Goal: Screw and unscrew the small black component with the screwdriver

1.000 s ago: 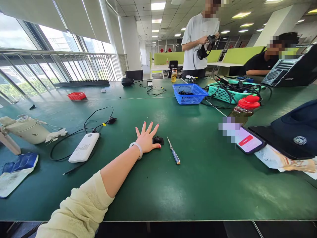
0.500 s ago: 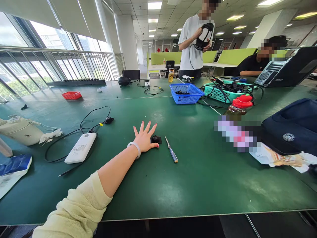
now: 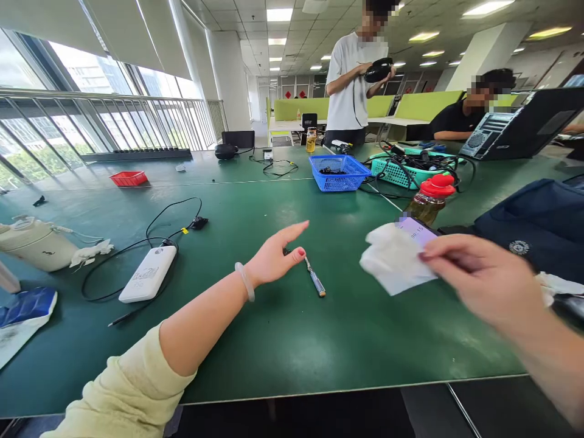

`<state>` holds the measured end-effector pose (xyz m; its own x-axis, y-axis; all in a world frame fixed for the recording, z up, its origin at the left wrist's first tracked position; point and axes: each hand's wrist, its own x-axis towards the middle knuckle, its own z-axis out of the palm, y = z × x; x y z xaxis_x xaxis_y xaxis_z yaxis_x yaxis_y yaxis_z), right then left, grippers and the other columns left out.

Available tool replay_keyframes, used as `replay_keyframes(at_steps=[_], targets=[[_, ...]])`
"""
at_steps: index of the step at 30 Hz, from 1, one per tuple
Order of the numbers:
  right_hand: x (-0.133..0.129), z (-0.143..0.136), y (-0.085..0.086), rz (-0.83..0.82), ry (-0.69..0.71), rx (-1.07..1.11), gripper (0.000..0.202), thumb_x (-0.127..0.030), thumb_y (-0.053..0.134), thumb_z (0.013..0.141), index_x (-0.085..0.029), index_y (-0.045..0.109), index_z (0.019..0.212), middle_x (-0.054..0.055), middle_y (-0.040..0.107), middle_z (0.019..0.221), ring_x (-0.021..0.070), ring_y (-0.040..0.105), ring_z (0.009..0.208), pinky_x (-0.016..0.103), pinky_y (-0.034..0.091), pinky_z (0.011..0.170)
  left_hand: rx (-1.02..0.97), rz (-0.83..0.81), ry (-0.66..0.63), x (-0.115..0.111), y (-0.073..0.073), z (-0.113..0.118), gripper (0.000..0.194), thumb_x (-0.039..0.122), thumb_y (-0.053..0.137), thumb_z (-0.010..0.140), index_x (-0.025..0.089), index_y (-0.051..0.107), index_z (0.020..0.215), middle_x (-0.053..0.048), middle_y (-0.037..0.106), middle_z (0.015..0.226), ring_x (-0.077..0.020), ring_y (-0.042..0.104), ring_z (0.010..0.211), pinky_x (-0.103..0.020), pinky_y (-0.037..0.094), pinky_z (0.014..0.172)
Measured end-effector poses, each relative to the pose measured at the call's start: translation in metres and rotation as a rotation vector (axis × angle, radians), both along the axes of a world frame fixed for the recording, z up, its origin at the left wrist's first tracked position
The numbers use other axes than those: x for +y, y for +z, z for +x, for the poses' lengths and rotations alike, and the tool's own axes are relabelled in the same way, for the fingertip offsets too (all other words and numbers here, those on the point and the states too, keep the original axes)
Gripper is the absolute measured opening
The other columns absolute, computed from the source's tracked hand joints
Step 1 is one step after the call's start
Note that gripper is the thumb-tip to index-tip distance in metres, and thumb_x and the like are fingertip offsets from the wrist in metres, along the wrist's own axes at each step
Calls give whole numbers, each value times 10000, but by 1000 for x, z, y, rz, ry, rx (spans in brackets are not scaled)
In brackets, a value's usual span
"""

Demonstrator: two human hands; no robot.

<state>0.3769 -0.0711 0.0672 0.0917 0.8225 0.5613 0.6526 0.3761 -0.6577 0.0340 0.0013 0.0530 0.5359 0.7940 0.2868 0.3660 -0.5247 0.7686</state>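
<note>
Two hands I follow from afar: left of the screwdriver (image 3: 316, 282), the left hand (image 3: 275, 258) stretches its thumb wide; right of it, the right hand (image 3: 495, 278) pinches a tissue (image 3: 396, 258), already gathered, not yet at the screwdriver.

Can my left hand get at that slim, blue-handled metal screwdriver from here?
Probably yes: the left hand is just beside the screwdriver, and nothing lies over its handle.
</note>
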Motion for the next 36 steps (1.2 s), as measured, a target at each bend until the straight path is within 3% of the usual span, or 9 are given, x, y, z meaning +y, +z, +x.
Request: replay_keyframes(at_steps=[2,3,6,8,12,16,20,30,36], targets=[[13,-42,-5,-87,229,104,427,-656,704,794,-231,672,775,81,714,818,183,681,694,329,560,612,-207,-270,-196,-14,0,6,910,718,620,840,181,419,1547,-183,481,1539,-350,507,1376,-493,399,1144],[18,-63,-7,-100,292,118,371,-595,698,812,-227,666,775,63,705,811,177,669,692,321,554,611,-284,-372,-223,-21,-2,8,905,709,681,801,166,486,1498,-192,549,1474,-348,558,1322,-487,430,1113],[32,-111,-13,-139,395,114,180,-387,636,827,-217,651,771,35,687,796,163,637,693,303,523,626,-419,-510,-67,-32,-11,6,631,583,806,743,119,720,1162,-152,738,1141,-293,669,1111,-446,485,1037],[39,-133,-17,-160,418,186,119,-325,603,797,-215,627,760,27,672,781,160,622,690,299,503,628,-460,-518,64,-33,-15,-1,478,506,836,714,119,760,984,-101,766,967,-249,689,984,-419,507,994],[46,-158,-28,-210,445,369,103,-311,605,767,-218,572,736,17,651,781,161,618,708,296,483,640,-474,-461,232,-32,-14,-20,370,418,848,655,151,794,904,-54,772,874,-227,686,888,-407,531,941],[44,-169,-36,-230,462,431,112,-302,635,773,-223,562,740,7,632,788,152,588,710,297,465,656,-491,-444,390,-30,-14,-31,322,358,869,578,155,810,821,-76,775,846,-238,688,829,-409,555,868],[43,-170,-40,-258,453,492,152,-312,668,761,-223,547,737,4,626,774,153,579,699,300,454,652,-505,-470,464,-28,-15,-33,280,313,891,509,158,795,721,-74,761,761,-209,676,723,-390,566,804],[42,-167,-40,-312,409,571,228,-366,716,737,-227,537,759,3,632,770,147,573,657,285,445,586,-510,-501,464,-28,-14,-31,335,305,934,442,161,645,533,-26,667,571,-161,630,564,-322,538,642],[44,-162,-38,-311,383,608,259,-362,750,696,-222,538,747,-1,633,768,145,588,675,291,467,625,-518,-526,384,-26,-19,-34,317,365,924,508,153,739,655,-49,727,679,-170,664,664,-330,556,745]])
